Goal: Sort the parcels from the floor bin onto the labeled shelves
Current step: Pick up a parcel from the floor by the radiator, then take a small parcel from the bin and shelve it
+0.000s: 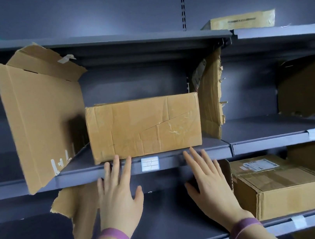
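I see the box (144, 127) lying lengthwise along the shelf (214, 149), just above my left hand (119, 196) and right hand (209, 183), both spread flat and empty, the left nearer the box.

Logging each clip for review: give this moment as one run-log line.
parcel on middle shelf above label | left hand open, fingers at parcel's lower edge | right hand open, at shelf lip

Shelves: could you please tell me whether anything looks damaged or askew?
Yes. The left cardboard divider leans, overhanging the shelf edge, its top flap torn. The right cardboard divider has a ragged, ripped edge. The parcel between them is creased and cracked in front.
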`<state>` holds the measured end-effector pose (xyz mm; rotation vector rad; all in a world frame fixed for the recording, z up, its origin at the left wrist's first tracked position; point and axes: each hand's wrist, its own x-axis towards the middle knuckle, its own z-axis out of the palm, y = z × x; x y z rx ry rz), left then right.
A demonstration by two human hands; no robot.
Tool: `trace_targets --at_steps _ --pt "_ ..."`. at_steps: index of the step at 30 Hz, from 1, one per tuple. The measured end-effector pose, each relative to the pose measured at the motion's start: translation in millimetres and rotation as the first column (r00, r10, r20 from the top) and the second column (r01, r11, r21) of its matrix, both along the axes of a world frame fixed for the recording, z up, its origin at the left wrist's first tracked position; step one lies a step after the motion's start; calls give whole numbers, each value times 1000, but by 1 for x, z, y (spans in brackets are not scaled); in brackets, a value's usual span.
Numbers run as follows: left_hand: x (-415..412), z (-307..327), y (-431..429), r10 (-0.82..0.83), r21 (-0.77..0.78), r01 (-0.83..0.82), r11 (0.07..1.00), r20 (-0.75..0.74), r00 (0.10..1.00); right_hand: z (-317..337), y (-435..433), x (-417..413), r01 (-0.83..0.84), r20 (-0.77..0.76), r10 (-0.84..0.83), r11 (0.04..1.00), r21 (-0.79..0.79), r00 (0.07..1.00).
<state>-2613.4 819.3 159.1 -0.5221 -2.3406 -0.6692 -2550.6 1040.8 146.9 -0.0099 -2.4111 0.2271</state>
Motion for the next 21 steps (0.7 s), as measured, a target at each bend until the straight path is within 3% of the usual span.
trace_targets --at_steps 4,7,12,16,21 --pt "25 0 48 -239 129 245 961 -60 969 -13 13 31 57 14 -56 995 -84 998" --pt "53 -7 89 -401 236 410 881 -89 912 -24 33 70 122 13 -122 977 -173 992" --pt "114 -38 163 -629 252 601 758 43 776 -62 78 159 328 71 -324 883 -335 943" --pt "175 -72 224 -765 251 723 644 198 613 -98 113 244 499 176 -472 758 -419 864" --pt "284 -102 296 -866 316 839 443 393 310 -131 158 369 683 286 -628 595 -423 724"
